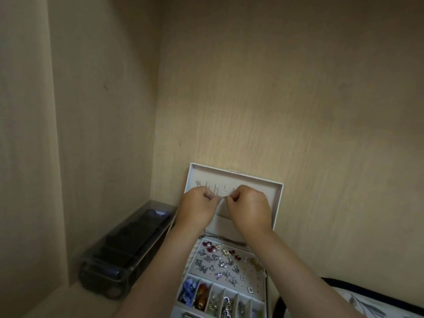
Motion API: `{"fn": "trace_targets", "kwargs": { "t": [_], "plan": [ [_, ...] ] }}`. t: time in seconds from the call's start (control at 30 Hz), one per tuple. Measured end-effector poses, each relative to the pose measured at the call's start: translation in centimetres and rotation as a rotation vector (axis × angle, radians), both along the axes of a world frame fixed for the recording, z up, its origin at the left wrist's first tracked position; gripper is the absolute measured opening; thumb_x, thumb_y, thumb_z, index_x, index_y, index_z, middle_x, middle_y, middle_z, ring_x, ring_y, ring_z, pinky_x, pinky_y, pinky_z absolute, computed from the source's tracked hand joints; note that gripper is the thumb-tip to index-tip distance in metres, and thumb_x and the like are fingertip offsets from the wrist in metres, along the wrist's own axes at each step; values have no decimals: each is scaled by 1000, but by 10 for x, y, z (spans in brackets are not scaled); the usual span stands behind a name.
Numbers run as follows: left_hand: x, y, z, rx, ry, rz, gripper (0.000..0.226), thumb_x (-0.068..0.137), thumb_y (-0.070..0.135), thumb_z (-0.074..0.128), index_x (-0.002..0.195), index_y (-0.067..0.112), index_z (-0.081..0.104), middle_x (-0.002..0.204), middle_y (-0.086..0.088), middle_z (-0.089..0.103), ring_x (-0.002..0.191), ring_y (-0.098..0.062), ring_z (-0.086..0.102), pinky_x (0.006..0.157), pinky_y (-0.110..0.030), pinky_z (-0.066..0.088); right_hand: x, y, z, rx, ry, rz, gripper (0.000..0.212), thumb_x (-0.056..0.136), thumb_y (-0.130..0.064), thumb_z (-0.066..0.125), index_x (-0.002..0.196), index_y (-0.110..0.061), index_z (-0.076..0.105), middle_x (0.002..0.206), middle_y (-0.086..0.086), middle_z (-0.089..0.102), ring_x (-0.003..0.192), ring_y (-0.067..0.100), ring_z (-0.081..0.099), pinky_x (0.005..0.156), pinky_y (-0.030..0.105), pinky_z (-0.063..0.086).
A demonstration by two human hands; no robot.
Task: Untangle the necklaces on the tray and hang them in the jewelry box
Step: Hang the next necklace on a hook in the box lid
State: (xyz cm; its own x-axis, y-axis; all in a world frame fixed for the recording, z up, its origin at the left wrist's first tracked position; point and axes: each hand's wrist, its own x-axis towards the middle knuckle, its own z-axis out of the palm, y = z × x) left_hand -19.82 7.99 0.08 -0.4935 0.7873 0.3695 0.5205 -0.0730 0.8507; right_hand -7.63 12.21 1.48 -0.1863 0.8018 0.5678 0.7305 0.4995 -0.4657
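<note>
Dim, warm light falls on the wood wall (286, 88), brightest around twelve o'clock and fading toward three. Deep shadow fills the corner at nine. Wide-angle bending curves the edges; everything looks soft, with slight blur at six.

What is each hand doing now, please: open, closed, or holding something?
Left hand: closed, fingers pinching one end of the thin necklace.
Right hand: closed, fingers pinching the other end.

Organizer (125, 249) left of jewelry box (231, 226)
</note>
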Motion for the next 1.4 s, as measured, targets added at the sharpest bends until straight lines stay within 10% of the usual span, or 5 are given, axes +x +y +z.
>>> {"fn": "trace_targets", "kwargs": {
  "t": [0.33, 0.77, 1.13, 1.4],
  "plan": [
    [7, 1, 14, 126, -48, 63, 25, 90, 31, 70, 73, 14, 65, 65, 8, 62, 61, -4, 55, 50, -11, 37, 1, -2, 13, -3, 291, -24, 19, 93, -34, 67, 80, -20, 68, 71, -9, 66, 67, 10, 61, 60, 27, 45],
    [4, 9, 18, -105, -118, 77, 26, 85, 29, 73, 80, 3, 72, 80, -1, 71, 65, -5, 57, 54, -18, 38, -7, -5, 5, -110, 203, -136, 11, 87, -31, 66, 76, -27, 65, 78, -13, 66, 73, 9, 62, 59, 26, 47],
    [-1, -16, -8, -73, -58, -260, 16, 95, 18, 59, 92, 28, 71, 88, 10, 72, 86, -10, 67, 81, -28, 56, 1, -15, -11, -451, 364, 152, 42, 95, -42, 54, 75, -11, 74, 67, 9, 73, 62, 28, 71, 66, 46, 61],
    [-12, -27, -4, -78, 184, -358, 24, 92, 14, 66, 98, 36, 75, 101, 15, 66, 98, 1, 60, 85, -16, 45, 11, -23, -13, -617, 575, 324, 25, 95, -25, 66, 80, -7, 76, 60, -1, 67, 54, 9, 59, 54, 22, 49]
  ]
}}
